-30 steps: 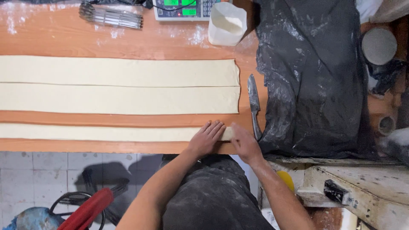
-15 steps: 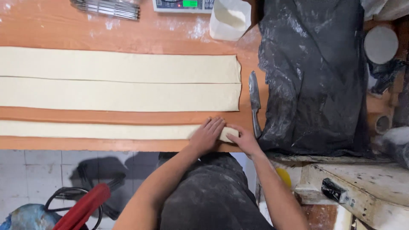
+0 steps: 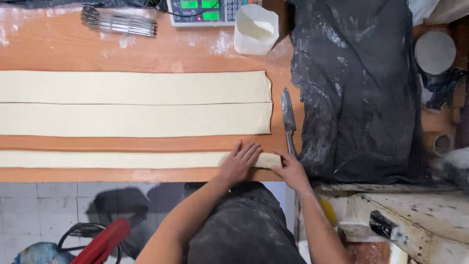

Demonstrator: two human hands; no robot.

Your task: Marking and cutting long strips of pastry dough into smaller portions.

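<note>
Pale dough, the narrow strip (image 3: 122, 159) along the near edge of the wooden bench (image 3: 146, 54), now curls over at its right end, where the left hand (image 3: 238, 164) presses flat and the right hand (image 3: 291, 171) has closed in to pinch the rolled end.

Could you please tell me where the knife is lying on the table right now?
In the head view the knife lies on the wooden table right of the dough sheets, beside the black plastic sheet, just above the right hand.

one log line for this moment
left hand: flat on near dough strip | right hand: at strip's end | knife: on table beside
</note>
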